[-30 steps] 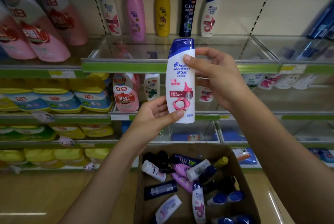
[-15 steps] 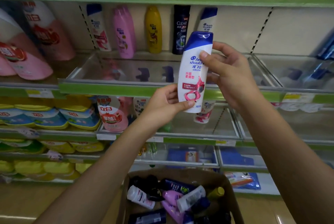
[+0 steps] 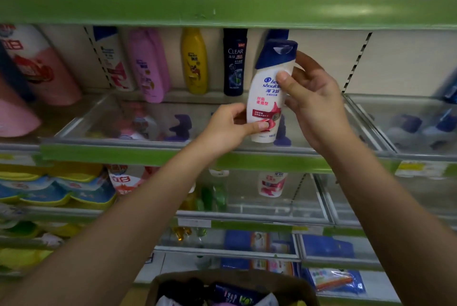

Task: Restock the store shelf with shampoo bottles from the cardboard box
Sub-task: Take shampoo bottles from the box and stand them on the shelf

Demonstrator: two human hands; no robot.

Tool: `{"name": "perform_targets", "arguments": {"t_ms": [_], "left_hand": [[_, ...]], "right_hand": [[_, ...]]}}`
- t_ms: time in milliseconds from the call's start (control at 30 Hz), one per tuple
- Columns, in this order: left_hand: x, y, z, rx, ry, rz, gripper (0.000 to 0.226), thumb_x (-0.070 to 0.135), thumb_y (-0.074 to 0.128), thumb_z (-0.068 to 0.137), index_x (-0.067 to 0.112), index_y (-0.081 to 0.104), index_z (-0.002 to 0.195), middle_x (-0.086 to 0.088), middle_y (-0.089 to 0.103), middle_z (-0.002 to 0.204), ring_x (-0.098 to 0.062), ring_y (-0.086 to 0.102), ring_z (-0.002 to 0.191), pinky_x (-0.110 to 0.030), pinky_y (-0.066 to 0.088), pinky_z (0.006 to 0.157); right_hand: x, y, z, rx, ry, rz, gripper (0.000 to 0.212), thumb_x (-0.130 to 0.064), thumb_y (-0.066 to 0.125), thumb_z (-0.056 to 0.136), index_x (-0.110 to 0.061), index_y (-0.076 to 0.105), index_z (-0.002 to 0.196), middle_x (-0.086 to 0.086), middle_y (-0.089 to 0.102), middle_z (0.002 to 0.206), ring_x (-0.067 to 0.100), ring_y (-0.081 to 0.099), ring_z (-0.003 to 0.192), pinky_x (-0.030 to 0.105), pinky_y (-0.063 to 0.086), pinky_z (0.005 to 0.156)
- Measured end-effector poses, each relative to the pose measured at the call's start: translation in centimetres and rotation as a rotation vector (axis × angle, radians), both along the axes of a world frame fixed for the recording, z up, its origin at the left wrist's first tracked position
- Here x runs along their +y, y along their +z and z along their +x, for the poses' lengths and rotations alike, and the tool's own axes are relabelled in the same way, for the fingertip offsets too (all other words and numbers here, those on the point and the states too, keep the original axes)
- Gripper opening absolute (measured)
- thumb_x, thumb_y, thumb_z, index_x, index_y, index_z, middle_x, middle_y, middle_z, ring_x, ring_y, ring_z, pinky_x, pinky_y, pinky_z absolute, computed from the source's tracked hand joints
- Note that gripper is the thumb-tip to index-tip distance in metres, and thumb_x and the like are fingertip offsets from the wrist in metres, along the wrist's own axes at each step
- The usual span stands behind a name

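Observation:
A white Head & Shoulders shampoo bottle [image 3: 265, 98] with a blue cap and a red label is held upright over the clear-fronted shelf tray [image 3: 153, 143]. My left hand [image 3: 226, 130] grips its lower part, thumb across the label. My right hand [image 3: 314, 100] holds its upper right side, thumb on the logo. Standing at the back of that shelf are a white and blue bottle [image 3: 112, 58], a pink one [image 3: 148, 66], a yellow one [image 3: 195, 61] and a dark Clear bottle [image 3: 234, 62]. The cardboard box [image 3: 291, 283] with several bottles shows at the bottom edge.
Pink refill pouches [image 3: 37, 70] fill the shelf section to the left. A green shelf edge [image 3: 222, 9] runs overhead. Lower shelves carry yellow and blue pouches [image 3: 57, 192], a white bottle [image 3: 270, 183] and blue packets [image 3: 326, 246]. A further clear tray [image 3: 405, 127] lies to the right.
Both hands have lifted the bottle up and to the right, closer to the shelf with the standing bottles. The view has tilted upward, so the box has dropped to the bottom edge.

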State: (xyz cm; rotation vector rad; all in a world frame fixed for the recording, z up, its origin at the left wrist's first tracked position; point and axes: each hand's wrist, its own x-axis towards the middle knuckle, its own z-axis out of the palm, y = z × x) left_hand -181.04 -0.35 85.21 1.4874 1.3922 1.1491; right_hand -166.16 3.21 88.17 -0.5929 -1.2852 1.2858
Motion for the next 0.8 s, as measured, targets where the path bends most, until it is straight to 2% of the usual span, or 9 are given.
{"name": "perform_targets", "arguments": {"t_ms": [133,200,300,500,667,800], "left_hand": [[2.2,-1.0,0.1,0.072,-0.006,-0.018,0.038,0.019,0.075,0.079,0.01,0.066,0.114,-0.003,0.071,0.108,-0.014,0.066,0.101,-0.036,0.051,0.095],[3.0,-1.7,0.2,0.081,-0.016,-0.025,0.039,0.019,0.076,0.078,0.01,0.066,0.114,-0.003,0.072,0.107,-0.016,0.066,0.102,-0.041,0.05,0.097],[3.9,-2.3,0.4,0.079,-0.009,-0.039,0.039,0.018,0.076,0.078,0.01,0.066,0.114,-0.004,0.071,0.107,-0.016,0.066,0.101,-0.04,0.05,0.097],[6.5,-2.5,0.8,0.077,0.016,-0.034,0.039,0.014,0.073,0.08,0.011,0.061,0.117,-0.007,0.068,0.114,-0.017,0.064,0.104,-0.033,0.048,0.096],[9.0,-2.9,0.8,0.103,0.036,-0.017,0.041,0.019,0.075,0.079,0.015,0.063,0.117,-0.003,0.069,0.115,-0.017,0.064,0.105,-0.042,0.049,0.098],[11.0,-2.9,0.8,0.215,0.032,-0.002,0.041,0.022,0.073,0.081,0.013,0.063,0.12,-0.003,0.069,0.116,-0.014,0.064,0.103,-0.03,0.049,0.091]], "right_hand": [[1.4,-1.1,0.1,-0.033,0.009,0.028,0.041,0.002,0.056,0.092,-0.004,0.049,0.132,0.005,0.071,0.104,0.02,0.068,0.099,0.033,0.054,0.082],[2.0,-1.7,0.2,-0.049,0.014,0.032,0.041,0.002,0.056,0.092,-0.004,0.049,0.132,0.007,0.071,0.108,0.02,0.068,0.101,0.032,0.054,0.083],[2.8,-2.4,0.5,-0.054,0.007,0.027,0.047,0.002,0.056,0.092,-0.002,0.045,0.137,0.016,0.065,0.12,0.024,0.066,0.108,0.033,0.054,0.086],[5.4,-3.0,0.3,-0.068,-0.041,0.066,0.049,0.003,0.057,0.091,0.0,0.043,0.138,0.018,0.063,0.124,0.025,0.063,0.114,0.032,0.055,0.087],[8.0,-3.3,0.2,-0.091,-0.029,0.094,0.051,0.002,0.055,0.093,-0.001,0.039,0.141,0.02,0.061,0.127,0.027,0.063,0.114,0.036,0.054,0.09],[9.9,-3.3,0.2,-0.133,-0.037,0.111,0.049,-0.001,0.054,0.095,-0.001,0.038,0.141,0.019,0.062,0.125,0.026,0.064,0.11,0.035,0.055,0.085]]}}
